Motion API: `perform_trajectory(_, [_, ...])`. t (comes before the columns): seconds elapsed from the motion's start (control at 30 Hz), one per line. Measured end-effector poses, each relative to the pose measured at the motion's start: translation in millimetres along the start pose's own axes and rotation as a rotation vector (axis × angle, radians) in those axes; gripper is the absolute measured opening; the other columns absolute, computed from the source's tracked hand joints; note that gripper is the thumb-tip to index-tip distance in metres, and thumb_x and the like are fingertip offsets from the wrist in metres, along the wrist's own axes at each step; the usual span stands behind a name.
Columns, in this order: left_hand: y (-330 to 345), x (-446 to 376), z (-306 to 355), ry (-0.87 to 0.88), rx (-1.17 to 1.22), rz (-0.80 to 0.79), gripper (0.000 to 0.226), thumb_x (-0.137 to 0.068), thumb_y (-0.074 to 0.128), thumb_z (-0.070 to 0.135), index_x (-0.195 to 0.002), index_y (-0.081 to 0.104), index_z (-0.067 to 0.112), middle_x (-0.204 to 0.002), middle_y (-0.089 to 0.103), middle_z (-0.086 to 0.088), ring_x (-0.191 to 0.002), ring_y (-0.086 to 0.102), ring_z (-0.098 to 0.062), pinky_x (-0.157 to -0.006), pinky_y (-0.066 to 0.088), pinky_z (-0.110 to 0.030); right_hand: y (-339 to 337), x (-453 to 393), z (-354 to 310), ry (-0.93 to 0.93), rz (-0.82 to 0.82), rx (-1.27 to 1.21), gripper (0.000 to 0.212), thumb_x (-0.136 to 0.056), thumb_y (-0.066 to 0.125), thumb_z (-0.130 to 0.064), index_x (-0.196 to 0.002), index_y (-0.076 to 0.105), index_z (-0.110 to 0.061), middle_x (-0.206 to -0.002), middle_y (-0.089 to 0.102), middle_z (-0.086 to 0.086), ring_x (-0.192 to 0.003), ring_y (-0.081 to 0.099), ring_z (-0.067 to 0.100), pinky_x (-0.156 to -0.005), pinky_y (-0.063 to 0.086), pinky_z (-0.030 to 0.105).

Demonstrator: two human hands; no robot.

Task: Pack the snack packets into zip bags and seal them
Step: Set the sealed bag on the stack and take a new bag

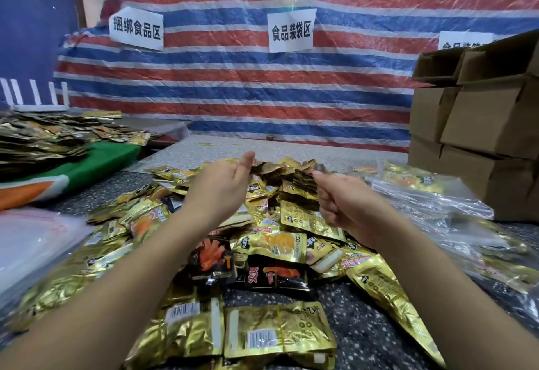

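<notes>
- A heap of snack packets [280, 241], mostly gold with a few black ones, is spread across the speckled tabletop [364, 331].
- The left hand [221, 185] is held above the far side of the heap, its fingers straight and relaxed, the thumb raised; nothing is gripped by it.
- The right hand [347, 203] is held over the heap near the left one, its fingers curled inward; whether a packet is pinched cannot be told.
- Clear zip bags [431, 194], some already filled with gold packets, are laid to the right of the heap.
- A stack of empty clear bags [32, 241] is seen at the left edge.
- Cardboard boxes [478, 124] are stacked at the far right.
- A striped tarp [262, 92] with paper signs [291, 31] is hung behind.
</notes>
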State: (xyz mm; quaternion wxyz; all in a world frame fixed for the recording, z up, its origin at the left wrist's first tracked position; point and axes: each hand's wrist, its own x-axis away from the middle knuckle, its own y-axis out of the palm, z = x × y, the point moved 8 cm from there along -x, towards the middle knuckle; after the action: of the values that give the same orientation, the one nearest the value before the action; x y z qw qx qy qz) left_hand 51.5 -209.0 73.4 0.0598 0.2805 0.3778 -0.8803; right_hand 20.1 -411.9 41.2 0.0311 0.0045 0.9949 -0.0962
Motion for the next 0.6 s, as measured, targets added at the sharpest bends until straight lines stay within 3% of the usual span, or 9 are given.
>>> perform_trajectory(0.1, [-25,0,-38,-0.068,-0.123,0.050,0.046,-0.104,0.045,0.033,-0.076,0.070,0.008,-0.068,0.069,-0.014,-0.065,0.065,-0.032,-0.065,0.055,-0.045,8,1,-5,-0.010,-0.051,0.025,0.046,-0.105,0.045,-0.031,-0.063,0.042,-0.015,-0.052,0.036,0.000,-0.043,0.035,0.013,-0.045,0.031,0.024])
perform_trajectory(0.23, [-76,2,-100,-0.129,-0.298,0.193,0.016,-0.095,0.057,0.010,-0.097,0.071,0.005,-0.095,0.071,-0.017,-0.088,0.063,-0.035,-0.079,0.052,-0.042,15,4,-10,-0.041,-0.099,0.075,0.046,-0.105,0.045,-0.033,-0.063,0.043,-0.015,-0.052,0.038,-0.001,-0.045,0.039,0.013,-0.048,0.035,0.024])
perform_trajectory(0.4, [-115,19,-184,-0.393,-0.632,0.180,0.019,-0.097,0.056,0.020,-0.087,0.052,0.003,-0.093,0.061,-0.023,-0.087,0.057,-0.040,-0.070,0.045,-0.042,19,5,-11,-0.062,-0.112,0.106,0.048,-0.104,0.047,-0.034,-0.061,0.044,-0.015,-0.052,0.039,0.000,-0.044,0.041,0.013,-0.051,0.034,0.027])
perform_trajectory(0.53, [-122,39,-233,-0.572,-0.641,0.119,0.033,-0.098,0.052,0.020,-0.123,0.055,-0.002,-0.119,0.062,-0.027,-0.106,0.058,-0.044,-0.083,0.049,-0.044,19,4,-9,-0.070,-0.106,0.125,0.047,-0.103,0.048,-0.036,-0.061,0.043,-0.016,-0.052,0.038,-0.002,-0.045,0.041,0.013,-0.050,0.035,0.027])
perform_trajectory(0.6, [-119,44,-245,-0.610,-0.620,0.097,0.023,-0.097,0.053,0.017,-0.112,0.058,-0.001,-0.122,0.062,-0.024,-0.109,0.058,-0.042,-0.084,0.048,-0.044,19,4,-8,-0.064,-0.102,0.137,0.047,-0.103,0.048,-0.036,-0.061,0.043,-0.016,-0.052,0.038,-0.002,-0.045,0.040,0.013,-0.049,0.034,0.026])
